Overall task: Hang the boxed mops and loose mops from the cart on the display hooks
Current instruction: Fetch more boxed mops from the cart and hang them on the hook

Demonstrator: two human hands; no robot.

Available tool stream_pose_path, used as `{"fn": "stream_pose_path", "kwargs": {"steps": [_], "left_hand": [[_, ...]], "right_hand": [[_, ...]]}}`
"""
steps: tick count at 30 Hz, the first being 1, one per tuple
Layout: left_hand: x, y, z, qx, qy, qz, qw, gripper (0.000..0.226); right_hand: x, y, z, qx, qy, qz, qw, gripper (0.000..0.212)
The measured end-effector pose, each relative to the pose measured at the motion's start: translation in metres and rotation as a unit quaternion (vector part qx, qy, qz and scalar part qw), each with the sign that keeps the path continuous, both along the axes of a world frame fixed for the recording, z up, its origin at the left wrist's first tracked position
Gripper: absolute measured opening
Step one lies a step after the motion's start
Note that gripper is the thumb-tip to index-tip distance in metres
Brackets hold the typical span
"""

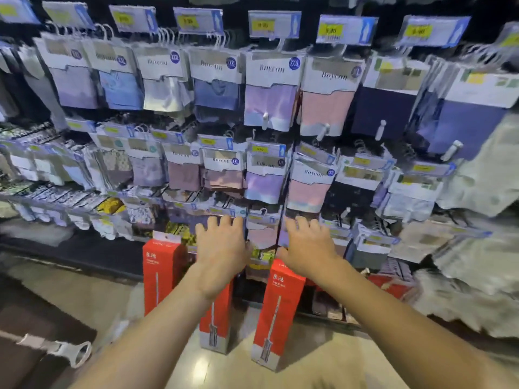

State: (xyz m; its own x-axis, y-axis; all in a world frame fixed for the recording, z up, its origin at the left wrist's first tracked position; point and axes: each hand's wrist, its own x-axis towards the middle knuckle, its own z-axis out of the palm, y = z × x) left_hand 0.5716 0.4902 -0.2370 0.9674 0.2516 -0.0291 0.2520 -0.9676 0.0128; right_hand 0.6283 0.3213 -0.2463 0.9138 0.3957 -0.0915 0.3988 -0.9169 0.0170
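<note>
Below the fingers [226, 227], the red boxes [276, 313] are smooth printed cardboard with a faint sheen. Above the fingers, packets [271, 108] hold soft cloth in shiny clear plastic under matt paper headers. The floor [202, 366] is glossy.

Packets [269, 108] crowd everywhere ahead; boxed mops [276, 313] seemingly block the lower row.

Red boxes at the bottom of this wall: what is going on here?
A person faces a display wall of packaged clothes. The left hand and the right hand reach with spread fingers toward the lowest row, holding nothing. Three red mop boxes appear to hang there already, below the hands.
</note>
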Motion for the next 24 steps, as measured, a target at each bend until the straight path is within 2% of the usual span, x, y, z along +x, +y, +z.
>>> {"fn": "stream_pose_path", "kwargs": {"steps": [11, 14, 24], "left_hand": [[0.122, 0.018, -0.101, -0.038, 0.095, -0.103, 0.989, 0.053], [0.145, 0.009, -0.132, -0.040, 0.122, -0.119, 0.985, 0.051], [0.212, -0.030, -0.268, -0.035, 0.190, -0.135, 0.972, 0.060]], "right_hand": [[0.068, 0.000, -0.090, -0.027, 0.088, -0.124, 0.988, 0.058], [0.087, -0.004, -0.119, -0.027, 0.118, -0.147, 0.982, 0.063], [0.150, -0.032, -0.258, -0.013, 0.189, -0.186, 0.964, 0.071]]}}
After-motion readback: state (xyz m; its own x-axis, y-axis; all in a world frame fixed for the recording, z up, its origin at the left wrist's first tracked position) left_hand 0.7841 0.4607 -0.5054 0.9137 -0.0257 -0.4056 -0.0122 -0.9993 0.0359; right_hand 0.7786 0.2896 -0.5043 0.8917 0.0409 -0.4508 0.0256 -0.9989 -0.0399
